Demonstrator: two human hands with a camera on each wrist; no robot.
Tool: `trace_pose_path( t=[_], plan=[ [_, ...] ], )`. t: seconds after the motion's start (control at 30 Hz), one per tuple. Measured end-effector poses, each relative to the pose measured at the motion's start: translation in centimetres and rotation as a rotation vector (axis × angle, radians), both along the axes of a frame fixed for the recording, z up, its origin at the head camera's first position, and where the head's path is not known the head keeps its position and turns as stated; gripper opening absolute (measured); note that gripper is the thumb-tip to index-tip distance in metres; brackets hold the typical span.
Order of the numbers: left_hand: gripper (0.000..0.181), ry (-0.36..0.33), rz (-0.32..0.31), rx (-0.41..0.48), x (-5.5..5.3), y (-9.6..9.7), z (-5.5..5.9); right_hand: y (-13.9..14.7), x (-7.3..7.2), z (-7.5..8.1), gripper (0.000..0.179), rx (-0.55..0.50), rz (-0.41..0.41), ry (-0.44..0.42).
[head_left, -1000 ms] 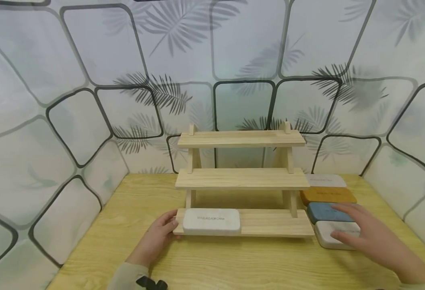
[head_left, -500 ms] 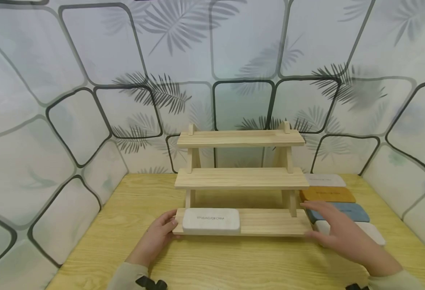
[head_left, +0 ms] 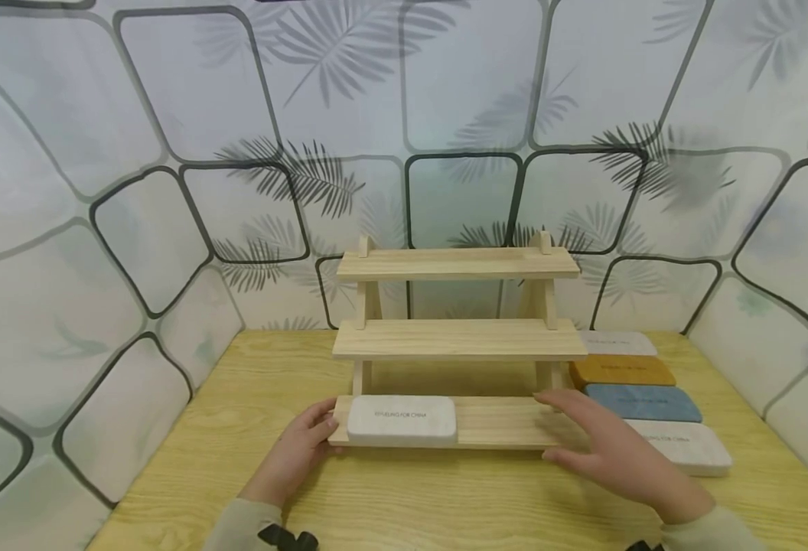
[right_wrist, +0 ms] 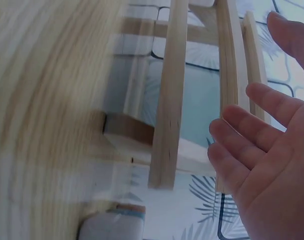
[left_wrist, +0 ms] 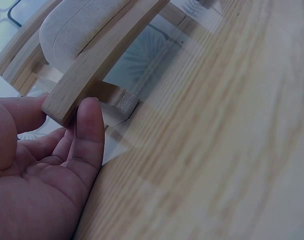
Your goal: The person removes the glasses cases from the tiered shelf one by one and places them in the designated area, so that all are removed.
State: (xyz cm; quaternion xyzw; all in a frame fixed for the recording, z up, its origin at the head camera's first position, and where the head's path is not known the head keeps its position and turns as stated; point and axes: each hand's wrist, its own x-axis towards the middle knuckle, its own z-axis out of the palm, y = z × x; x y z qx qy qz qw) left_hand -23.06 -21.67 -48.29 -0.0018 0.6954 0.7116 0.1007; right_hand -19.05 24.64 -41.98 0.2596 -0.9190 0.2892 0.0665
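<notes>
A three-tier wooden display stand (head_left: 459, 340) stands on the table. My left hand (head_left: 302, 448) grips the left end of its bottom shelf; the left wrist view shows thumb and fingers (left_wrist: 90, 125) around the board's end. On that shelf, at the left, lies a white oblong case (head_left: 402, 421) with dark lettering, its seam visible in the left wrist view. My right hand (head_left: 617, 459) is over the bottom shelf's right end, fingers extended and apart from the thumb, holding nothing. In the right wrist view, its fingers (right_wrist: 251, 130) appear beside the shelf boards.
Right of the stand, similar cases lie in a row on the table (head_left: 514, 497): a white case (head_left: 693, 448) in front, then a blue case (head_left: 645, 403), an orange case (head_left: 620, 370) and a pale case (head_left: 620, 342). Patterned fabric (head_left: 466, 92) encloses the back and sides.
My right hand has moved left, from above the front white and blue cases to the bottom shelf's right end. My left hand keeps its grip; the stand and cases stay put.
</notes>
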Motion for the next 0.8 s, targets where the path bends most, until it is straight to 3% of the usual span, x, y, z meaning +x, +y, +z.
trace_pose_path(
  t=[0.43, 0.8],
  plan=[
    [0.051, 0.000, -0.014, -0.013, 0.0, 0.0, 0.1, -2.2, -0.2, -0.5, 0.066, 0.002, 0.058, -0.038],
    [0.051, 0.013, -0.020, 0.007, -0.1, 0.0, 0.0, -3.8, -0.4, -1.1, 0.067, 0.010, 0.094, 0.003]
  ],
)
